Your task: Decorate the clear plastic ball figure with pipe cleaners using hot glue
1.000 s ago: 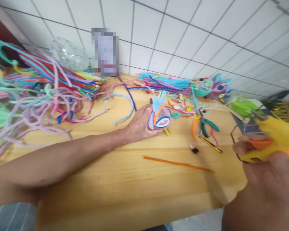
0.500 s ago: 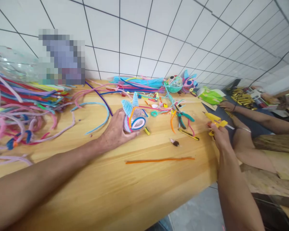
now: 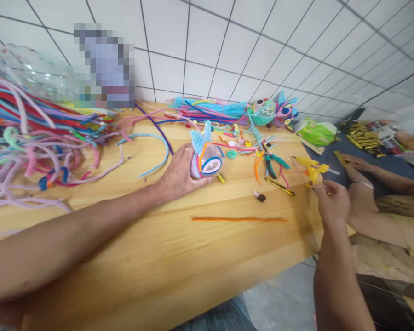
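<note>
My left hand [image 3: 179, 177] curls round a clear plastic ball craft [image 3: 207, 161] on the table. It has striped pipe-cleaner edging, two light-blue ear- or fin-like pieces and a blue-and-white ringed oval. At the right, my right hand [image 3: 333, 200] is closed, its thumb and fingers at the lower handle of a yellow hot glue gun [image 3: 313, 169]. The nozzle points left; the grip is partly hidden. Between the hands lie teal-handled pliers [image 3: 274, 163], a yellow-and-black cutter knife [image 3: 280, 186], a small dark-ended piece [image 3: 260, 197] and an orange pipe cleaner [image 3: 239, 219].
Piles of coloured pipe cleaners [image 3: 55, 115] spread over the left of the wooden table [image 3: 179, 266]. Against the tiled wall stand two finished-looking ball crafts [image 3: 262, 111] and a light-blue bundle [image 3: 217, 110]. A green package [image 3: 315, 132] lies near a co-worker's hands [image 3: 357, 168] at the right.
The view has shifted, so the table items appear farther right and higher. The glue gun has moved slightly left relative to the table, and my right hand sits lower and farther right against it.
</note>
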Available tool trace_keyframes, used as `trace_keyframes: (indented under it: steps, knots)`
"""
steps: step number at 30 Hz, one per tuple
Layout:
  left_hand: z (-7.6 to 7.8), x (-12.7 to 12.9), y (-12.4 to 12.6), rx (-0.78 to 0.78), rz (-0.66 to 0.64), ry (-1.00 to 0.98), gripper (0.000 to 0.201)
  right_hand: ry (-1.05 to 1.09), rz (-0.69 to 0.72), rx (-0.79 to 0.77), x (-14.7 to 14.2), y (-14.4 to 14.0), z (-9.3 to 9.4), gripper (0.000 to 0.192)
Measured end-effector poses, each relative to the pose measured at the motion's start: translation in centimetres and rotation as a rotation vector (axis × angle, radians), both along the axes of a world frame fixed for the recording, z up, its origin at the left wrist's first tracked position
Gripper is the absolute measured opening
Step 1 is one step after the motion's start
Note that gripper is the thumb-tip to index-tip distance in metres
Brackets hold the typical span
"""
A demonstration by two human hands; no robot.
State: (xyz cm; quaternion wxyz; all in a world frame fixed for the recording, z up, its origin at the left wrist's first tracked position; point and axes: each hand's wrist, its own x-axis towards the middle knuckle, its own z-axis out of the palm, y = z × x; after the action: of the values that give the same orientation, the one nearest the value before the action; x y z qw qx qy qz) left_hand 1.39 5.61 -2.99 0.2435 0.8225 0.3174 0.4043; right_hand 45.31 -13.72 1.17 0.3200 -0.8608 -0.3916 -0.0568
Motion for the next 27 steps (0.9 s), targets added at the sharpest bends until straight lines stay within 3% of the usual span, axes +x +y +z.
trace_keyframes:
  steps: [3, 4, 7, 9, 11, 14, 18, 21, 27]
  knots:
    - [0.1, 0.0, 0.1, -0.009, -0.021, 0.034, 0.075, -0.022, 0.1, 0.016, -6.5, -2.4, 0.8, 0.047]
    - [0.1, -0.1, 0.2, -0.018, -0.025, 0.039, 0.077, -0.028, 0.205, -0.003, -9.0, -2.8, 1.0, 0.042]
    - [0.1, -0.1, 0.3, -0.039, -0.031, 0.027, 0.076, -0.088, 0.755, -0.073, -16.3, -2.4, 1.1, 0.021]
    - [0.1, 0.0, 0.3, -0.034, -0.039, 0.015, 0.073, -0.08, 0.955, -0.11, -20.2, -1.5, 0.8, 0.014]
    - [0.1, 0.1, 0.3, -0.015, -0.049, 0.008, 0.074, -0.07, 1.052, -0.159, -23.0, -0.3, 0.2, 0.013]
    - [0.1, 0.2, 0.3, 0.001, -0.065, 0.004, 0.08, -0.063, 1.098, -0.198, -25.2, 1.0, -1.0, 0.01]
    - [0.0, 0.3, 0.2, -0.005, -0.067, -0.009, 0.083, -0.022, 1.088, -0.229, -25.6, 1.4, -1.2, 0.022]
    - [-0.3, 0.4, 0.3, 0.003, -0.078, -0.03, 0.083, 0.048, 0.976, -0.218, -24.4, 1.3, 1.0, 0.019]
    - [-0.7, 0.8, 0.4, 0.008, -0.082, -0.071, 0.085, -0.069, 0.763, 0.035, -22.2, 4.1, 7.3, 0.011]
